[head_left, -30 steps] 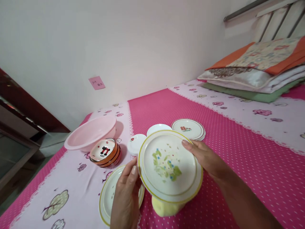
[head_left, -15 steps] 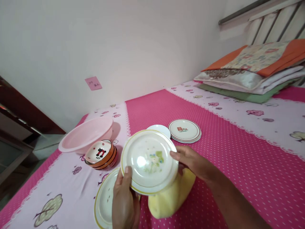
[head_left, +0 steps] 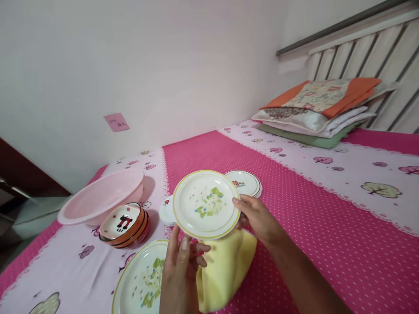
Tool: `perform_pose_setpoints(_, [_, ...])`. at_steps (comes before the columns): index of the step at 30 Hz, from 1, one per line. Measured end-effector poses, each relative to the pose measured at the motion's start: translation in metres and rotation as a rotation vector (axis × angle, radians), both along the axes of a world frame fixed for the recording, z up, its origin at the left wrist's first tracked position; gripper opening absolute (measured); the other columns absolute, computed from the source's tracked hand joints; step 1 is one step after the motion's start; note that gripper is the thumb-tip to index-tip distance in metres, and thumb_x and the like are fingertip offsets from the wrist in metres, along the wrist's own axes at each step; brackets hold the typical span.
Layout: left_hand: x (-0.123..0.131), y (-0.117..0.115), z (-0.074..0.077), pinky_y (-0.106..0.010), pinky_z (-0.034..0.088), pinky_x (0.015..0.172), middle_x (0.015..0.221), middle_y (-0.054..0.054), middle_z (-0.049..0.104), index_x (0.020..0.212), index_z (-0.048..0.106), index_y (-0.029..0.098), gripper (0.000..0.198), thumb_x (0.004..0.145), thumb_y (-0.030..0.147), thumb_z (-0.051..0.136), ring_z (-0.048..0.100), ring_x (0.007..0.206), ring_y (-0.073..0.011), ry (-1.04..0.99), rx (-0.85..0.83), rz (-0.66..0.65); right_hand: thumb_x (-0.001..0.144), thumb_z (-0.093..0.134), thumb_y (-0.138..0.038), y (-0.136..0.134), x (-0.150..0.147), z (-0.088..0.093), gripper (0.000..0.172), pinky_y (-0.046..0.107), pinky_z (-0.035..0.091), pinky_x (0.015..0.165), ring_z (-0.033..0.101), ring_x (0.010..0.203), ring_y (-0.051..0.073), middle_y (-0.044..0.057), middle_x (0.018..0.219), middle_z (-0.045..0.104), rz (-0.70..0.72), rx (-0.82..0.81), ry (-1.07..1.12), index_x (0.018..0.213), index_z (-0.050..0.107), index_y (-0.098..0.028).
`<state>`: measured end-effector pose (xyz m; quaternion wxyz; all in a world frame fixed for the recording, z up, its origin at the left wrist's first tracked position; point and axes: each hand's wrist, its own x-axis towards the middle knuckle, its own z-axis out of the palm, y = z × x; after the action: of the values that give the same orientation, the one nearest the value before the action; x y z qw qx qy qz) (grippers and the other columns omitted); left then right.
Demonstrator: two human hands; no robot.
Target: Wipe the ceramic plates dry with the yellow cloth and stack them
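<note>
A white plate with a yellow rim and green floral print (head_left: 207, 204) is held up, tilted toward me. My right hand (head_left: 260, 218) grips its right edge, thumb on top, together with a yellow cloth (head_left: 224, 270) that hangs beneath the plate. Below the plate's lower left edge, my left hand (head_left: 185, 261) has its fingers spread and holds nothing. A second yellow-rimmed plate (head_left: 140, 279) lies on the bedspread, partly hidden by my left hand. Behind the held plate are a small white plate with a red flower (head_left: 167, 211) and a stack of red-rimmed plates (head_left: 245, 183).
On the left a pink basin (head_left: 101, 196) stands beside stacked square cat bowls (head_left: 122, 224). Folded bedding (head_left: 314, 113) is piled at the back right before a headboard (head_left: 366, 56). A pink note (head_left: 116, 122) is on the wall.
My left hand has let go of the plate and its fingers have opened below it. The plate has turned, and its print shows more clearly. The view has shifted to the right.
</note>
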<state>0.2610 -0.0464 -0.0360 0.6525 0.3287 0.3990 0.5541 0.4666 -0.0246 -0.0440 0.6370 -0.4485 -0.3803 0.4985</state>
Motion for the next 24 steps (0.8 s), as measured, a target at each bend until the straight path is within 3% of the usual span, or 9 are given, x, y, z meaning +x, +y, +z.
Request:
perform_pose_setpoints(4, [-0.009,0.003,-0.001,-0.026,0.051,0.059,0.114,-0.016,0.075,0.133,0.061,0.020,0.065,0.077,0.043,0.083,0.068,0.072,-0.0181,-0.007,-0.038,-0.034,0.070,0.081,-0.052,0.006,0.031,-0.011,0.041,0.020,0.048,0.043,0.056,0.043,0.010,-0.002,0.057,0.064,-0.254,-0.055,0.042,0.080,0.063,-0.015])
perform_pose_setpoints(7, [-0.014,0.005,0.001,-0.024,0.050,0.058,0.105,-0.014,0.075,0.119,0.067,0.015,0.050,0.078,0.040,0.083,0.065,0.069,-0.0151,-0.042,-0.071,-0.048,0.069,0.082,-0.044,0.011,0.049,-0.023,0.035,0.021,0.047,0.041,0.057,0.042,0.011,-0.001,0.056,0.064,-0.448,-0.100,0.097,0.079,0.063,-0.015])
perform_pose_setpoints(11, [-0.018,0.007,0.001,-0.024,0.052,0.059,0.097,-0.011,0.075,0.112,0.070,0.015,0.041,0.080,0.038,0.082,0.064,0.069,-0.0143,-0.061,-0.075,-0.068,0.077,0.076,-0.037,0.018,0.066,-0.042,0.026,0.020,0.048,0.042,0.059,0.043,0.012,0.000,0.054,0.064,-0.585,-0.123,0.126,0.082,0.063,-0.015])
perform_pose_setpoints(16, [-0.019,0.008,0.001,-0.024,0.054,0.058,0.091,-0.009,0.074,0.107,0.073,0.014,0.042,0.075,0.038,0.085,0.064,0.066,-0.0146,-0.055,-0.074,-0.065,0.081,0.075,-0.034,0.025,0.078,-0.063,0.023,0.022,0.052,0.043,0.063,0.045,0.014,0.002,0.055,0.067,-0.678,-0.172,0.159,0.085,0.061,-0.016])
perform_pose_setpoints(24, [-0.021,0.009,0.003,-0.027,0.057,0.061,0.090,-0.010,0.074,0.103,0.076,0.014,0.041,0.071,0.037,0.087,0.065,0.068,-0.0163,-0.074,-0.090,-0.052,0.086,0.069,-0.028,0.033,0.083,-0.081,0.015,0.021,0.054,0.043,0.066,0.047,0.015,0.003,0.057,0.068,-0.685,-0.222,0.168,0.087,0.061,-0.016])
